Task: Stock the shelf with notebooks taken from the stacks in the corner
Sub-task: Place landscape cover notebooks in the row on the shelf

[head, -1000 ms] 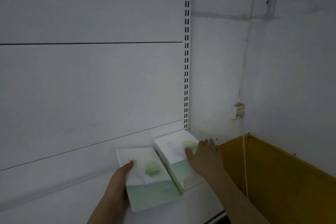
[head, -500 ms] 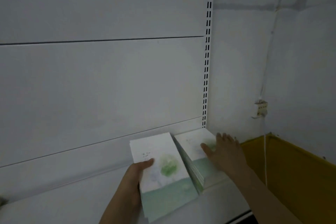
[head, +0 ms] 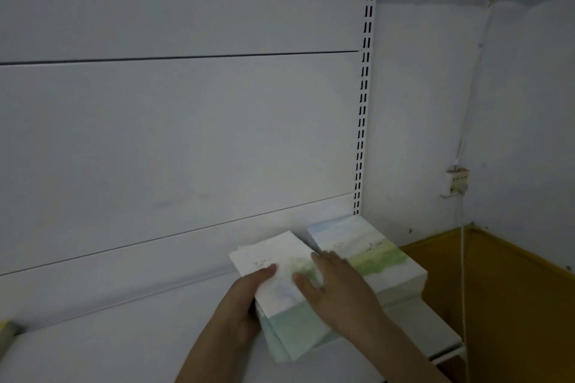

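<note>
On the white shelf (head: 130,339) a stack of notebooks (head: 367,252) with white and green covers lies flat in the right corner by the slotted upright. Left of it is a second, slightly fanned pile of notebooks (head: 281,320). My left hand (head: 245,311) grips that pile at its left edge, thumb on the top cover. My right hand (head: 339,286) lies flat on the pile's top cover with fingers spread, its wrist passing over the front of the corner stack.
A slotted metal upright (head: 362,102) bounds the shelf on the right. Beyond the shelf end a yellow panel or bin (head: 513,289) stands in the room corner, with a thin white cord (head: 462,258) hanging from a wall socket (head: 456,180). White back panels rise behind the shelf.
My right hand has shifted left from the corner stack onto the pile held by my left hand. That pile has moved closer to the corner stack.
</note>
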Demonstrator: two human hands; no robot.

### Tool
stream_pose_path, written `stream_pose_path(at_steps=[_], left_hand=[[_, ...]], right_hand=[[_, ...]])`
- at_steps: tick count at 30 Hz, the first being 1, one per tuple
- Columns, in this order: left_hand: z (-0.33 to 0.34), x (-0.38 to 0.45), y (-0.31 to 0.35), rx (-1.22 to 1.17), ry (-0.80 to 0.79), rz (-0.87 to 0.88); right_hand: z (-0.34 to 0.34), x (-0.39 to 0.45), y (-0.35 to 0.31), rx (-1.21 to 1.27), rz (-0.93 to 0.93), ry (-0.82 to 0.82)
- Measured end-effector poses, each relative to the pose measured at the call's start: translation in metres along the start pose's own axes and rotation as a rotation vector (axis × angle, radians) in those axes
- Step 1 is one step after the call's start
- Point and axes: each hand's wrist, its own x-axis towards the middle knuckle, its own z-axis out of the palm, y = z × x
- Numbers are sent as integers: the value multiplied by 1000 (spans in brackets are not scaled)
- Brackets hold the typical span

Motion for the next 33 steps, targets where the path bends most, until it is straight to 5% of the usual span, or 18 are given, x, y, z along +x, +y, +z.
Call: stream_pose_path(at_steps=[3,8,15,20,23,30,33], left_hand=[[-1,-8,14,26,-9,85],[-6,-35,52,502,14,452],[-56,-55,19,808,102,425],[-86,-92,14,738,386,657],[-125,-128,15,746,458,631],[-236,-224,54,1240,540,555],[-267,-233,70,1629,734,355]], right_hand=[[-6,6,-9,165,1,66],[-33,13,-34,753,-16,109],[8,-2,-56,1129,-7,28],[29,7,-106,1215,53,-7],[60,7,-149,1255,122,-120],[135,7,-251,1134,320,-535],[161,14,-274,756,232,-516]])
